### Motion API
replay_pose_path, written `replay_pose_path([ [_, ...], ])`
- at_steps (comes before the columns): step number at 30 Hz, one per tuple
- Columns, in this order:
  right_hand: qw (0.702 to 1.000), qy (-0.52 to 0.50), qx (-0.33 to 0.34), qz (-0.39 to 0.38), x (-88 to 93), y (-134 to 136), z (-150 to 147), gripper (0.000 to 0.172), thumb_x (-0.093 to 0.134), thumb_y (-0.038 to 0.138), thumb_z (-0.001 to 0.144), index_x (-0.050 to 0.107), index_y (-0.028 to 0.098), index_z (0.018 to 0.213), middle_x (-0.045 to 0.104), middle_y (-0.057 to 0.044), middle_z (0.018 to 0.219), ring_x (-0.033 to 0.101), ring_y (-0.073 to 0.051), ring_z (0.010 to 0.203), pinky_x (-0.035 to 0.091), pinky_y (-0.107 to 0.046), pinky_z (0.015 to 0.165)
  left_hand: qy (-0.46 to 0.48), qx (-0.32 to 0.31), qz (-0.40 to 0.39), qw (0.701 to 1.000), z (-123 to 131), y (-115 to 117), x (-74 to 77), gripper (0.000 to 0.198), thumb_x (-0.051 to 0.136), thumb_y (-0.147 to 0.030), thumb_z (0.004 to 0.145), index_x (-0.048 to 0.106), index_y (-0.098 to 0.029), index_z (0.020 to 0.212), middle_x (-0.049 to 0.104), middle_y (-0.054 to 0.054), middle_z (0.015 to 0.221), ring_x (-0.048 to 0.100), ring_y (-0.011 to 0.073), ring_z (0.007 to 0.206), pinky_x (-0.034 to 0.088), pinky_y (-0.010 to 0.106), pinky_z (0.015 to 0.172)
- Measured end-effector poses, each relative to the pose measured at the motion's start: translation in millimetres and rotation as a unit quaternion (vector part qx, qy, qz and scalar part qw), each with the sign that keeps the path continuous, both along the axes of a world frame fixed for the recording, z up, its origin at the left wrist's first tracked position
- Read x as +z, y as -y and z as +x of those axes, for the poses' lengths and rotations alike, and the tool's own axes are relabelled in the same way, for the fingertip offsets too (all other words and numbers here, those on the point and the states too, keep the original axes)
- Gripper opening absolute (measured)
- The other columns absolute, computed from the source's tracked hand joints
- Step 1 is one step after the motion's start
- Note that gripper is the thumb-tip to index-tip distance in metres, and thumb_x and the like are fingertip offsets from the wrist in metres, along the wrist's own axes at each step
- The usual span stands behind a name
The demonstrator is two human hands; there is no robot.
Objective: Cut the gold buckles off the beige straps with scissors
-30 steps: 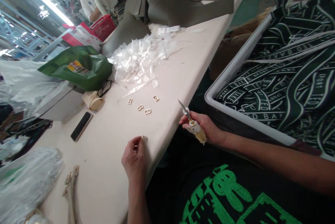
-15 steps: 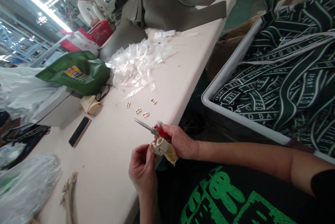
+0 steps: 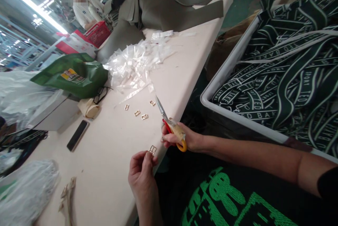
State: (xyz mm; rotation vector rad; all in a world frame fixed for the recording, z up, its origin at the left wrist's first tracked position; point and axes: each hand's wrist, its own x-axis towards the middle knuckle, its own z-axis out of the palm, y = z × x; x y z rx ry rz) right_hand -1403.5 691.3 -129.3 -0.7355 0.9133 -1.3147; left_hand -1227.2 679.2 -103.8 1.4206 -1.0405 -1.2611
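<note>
Between the thumb and fingers of my left hand (image 3: pixel 144 171) is a small gold buckle (image 3: pixel 152 150), held up near the table's front edge. My right hand (image 3: pixel 182 136) is closed round a pair of scissors (image 3: pixel 162 110), whose blades point up and away over the table. Pale wrapping covers part of the handles, and a yellow loop sticks out below the hand. Beyond my hands several more gold buckles (image 3: pixel 144 116) lie apart from one another on the white table (image 3: pixel 113 155).
A heap of clear plastic bits (image 3: pixel 137 60) lies farther back, beside a green bag (image 3: pixel 76 74). A phone (image 3: pixel 78 135) and glasses (image 3: pixel 101 94) lie at left. Right of the table stands a white bin (image 3: pixel 224 113) of dark green lettered straps (image 3: pixel 264 95). A person (image 3: pixel 83 11) is at the back.
My right hand has moved apart from my left, and the scissors have swung to point more upward. The buckle in my left hand now shows plainly, tilted up.
</note>
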Motion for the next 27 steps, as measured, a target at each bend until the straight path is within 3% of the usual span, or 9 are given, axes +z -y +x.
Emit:
replay_pose_path([
  [3,0.999,-0.035,-0.003,0.004,-5.2,-7,-20,0.034,0.077,0.042,0.072,0.055,0.016,0.080,0.062,0.000,0.075,0.063,-0.014,0.066,0.052,-0.025,0.064,-0.024,0.019,0.025,0.999,0,1,3.2,0.032,0.088,-0.033,0.060,0.065,-0.017,0.076,0.064,-0.005,0.063,0.059,0.0070,0.053,0.051,0.017,0.055],
  [7,0.987,-0.158,-0.042,-0.004,-23.2,-19,-42,0.027,0.069,0.041,0.078,0.056,0.018,0.078,0.061,-0.001,0.070,0.058,-0.014,0.061,0.050,-0.026,0.057,-0.041,0.015,0.037,0.998,-2,0,1.4,0.035,0.089,-0.035,0.058,0.066,-0.017,0.078,0.066,-0.004,0.065,0.060,0.0069,0.054,0.051,0.017,0.055],
  [11,0.948,-0.305,-0.091,-0.022,-38.8,-34,-58,0.018,0.064,0.037,0.083,0.063,0.019,0.083,0.066,-0.002,0.077,0.058,-0.017,0.070,0.048,-0.028,0.064,-0.046,0.001,0.034,0.998,-2,1,-5.8,0.037,0.089,-0.037,0.061,0.067,-0.017,0.083,0.068,-0.003,0.070,0.062,0.0077,0.056,0.052,0.018,0.056],
  [15,0.916,-0.391,-0.092,-0.006,-52.2,-49,-68,0.021,0.065,0.040,0.084,0.065,0.019,0.087,0.066,-0.001,0.077,0.057,-0.018,0.070,0.047,-0.028,0.064,-0.044,-0.015,0.039,0.998,0,9,-12.6,0.040,0.090,-0.037,0.061,0.068,-0.016,0.087,0.069,-0.001,0.074,0.065,0.0090,0.059,0.053,0.019,0.057],
  [18,0.915,-0.394,-0.080,0.009,-62.3,-58,-71,0.026,0.066,0.043,0.083,0.065,0.018,0.090,0.065,-0.001,0.077,0.057,-0.019,0.070,0.047,-0.029,0.065,-0.028,-0.031,0.029,0.999,2,30,-17.0,0.042,0.091,-0.038,0.060,0.068,-0.016,0.088,0.069,-0.002,0.072,0.065,0.0091,0.060,0.055,0.020,0.060],
  [23,0.918,-0.393,-0.040,0.033,-73.5,-71,-69,0.030,0.059,0.047,0.086,0.062,0.017,0.087,0.062,-0.001,0.077,0.056,-0.019,0.070,0.045,-0.030,0.064,-0.004,-0.037,-0.003,0.999,0,89,-18.9,0.048,0.092,-0.041,0.051,0.067,-0.014,0.083,0.070,0.000,0.072,0.066,0.0100,0.061,0.056,0.022,0.062],
  [27,0.922,-0.384,-0.024,0.041,-78.5,-76,-63,0.033,0.062,0.051,0.085,0.063,0.019,0.088,0.063,-0.001,0.079,0.058,-0.021,0.073,0.047,-0.031,0.067,0.024,-0.035,-0.043,0.998,4,124,-16.4,0.047,0.088,-0.043,0.058,0.068,-0.014,0.089,0.072,0.005,0.087,0.071,0.0141,0.070,0.059,0.027,0.066],
])
